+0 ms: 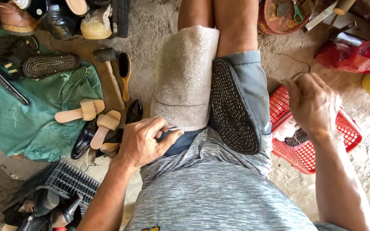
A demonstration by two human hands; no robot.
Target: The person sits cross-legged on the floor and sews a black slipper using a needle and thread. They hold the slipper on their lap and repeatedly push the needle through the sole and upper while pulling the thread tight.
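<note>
While a black stitched sole [235, 107] rests on the lap, left hand [144, 143] grip pinched on a needle [173, 128], right hand [311, 105] grip narrow above red basket [347, 128].

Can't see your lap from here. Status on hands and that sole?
Left hand pinched on a thin tool at the cloth edge. Right hand raised, fingers pinched, over red basket. Sole stitched-side up between knees. Nothing blocking.

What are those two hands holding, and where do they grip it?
Left hand pinches a thin needle-like tool at its end; right hand seems to pinch thread, too fine to confirm.
</note>
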